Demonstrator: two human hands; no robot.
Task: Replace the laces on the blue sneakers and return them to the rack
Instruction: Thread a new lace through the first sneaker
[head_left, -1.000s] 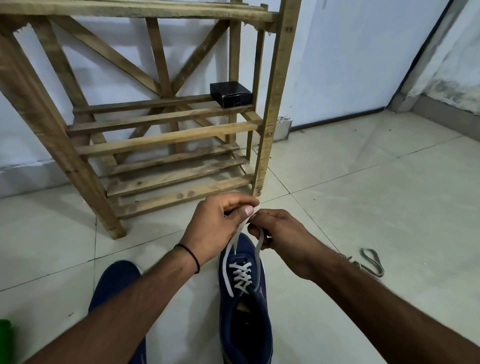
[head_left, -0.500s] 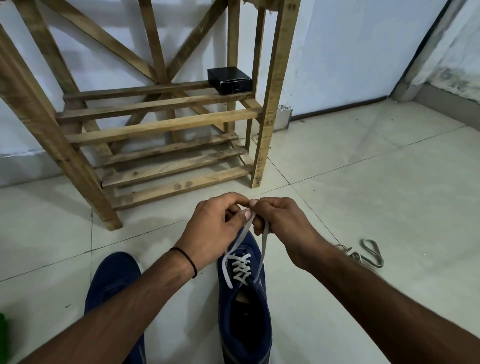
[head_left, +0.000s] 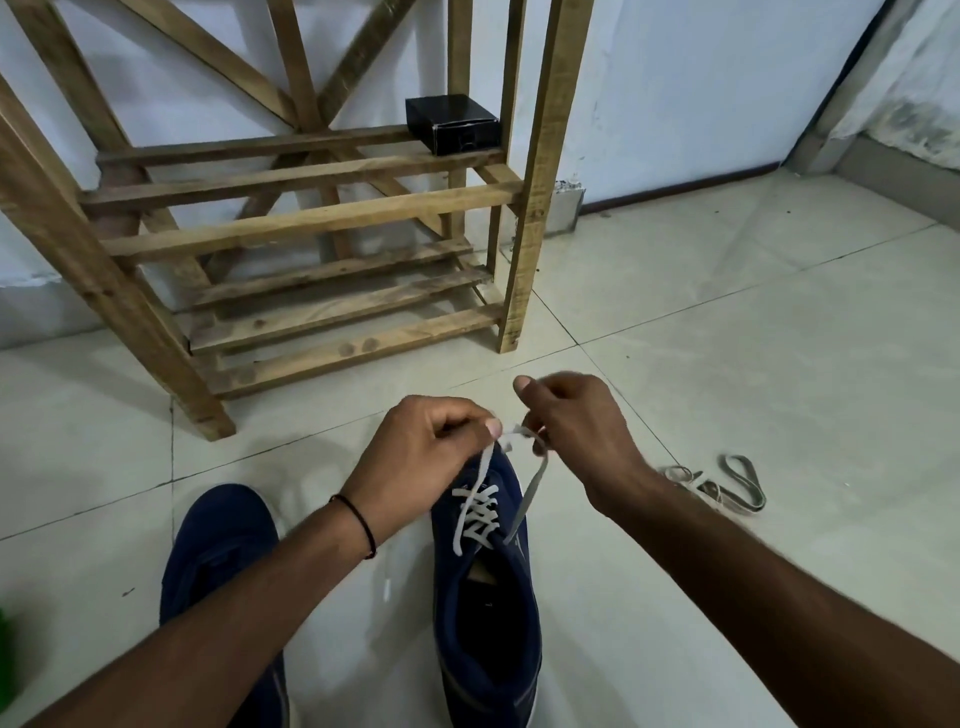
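1. A blue sneaker (head_left: 485, 587) was seen standing on the tiled floor (head_left: 727, 364), toe toward the wooden rack (head_left: 322, 218), with a white lace (head_left: 480, 512) threaded through its front eyelets.
2. One end of the lace was pinched by the left hand (head_left: 421, 457) between thumb and forefinger, just above the toe.
3. The other end was held by the right hand (head_left: 571, 431), its fingers curled closed around it; the two hands were kept close together, and the lace between them appeared crossed or looped, though blur made this hard to confirm.
4. A second blue sneaker (head_left: 218, 551) was placed on the floor to the left, partly hidden by the left forearm.
5. A grey lace (head_left: 727, 483) was left lying loose on the floor to the right of the hands.
6. A small black box (head_left: 452, 124) was set on a slatted shelf of the rack, at its right end.
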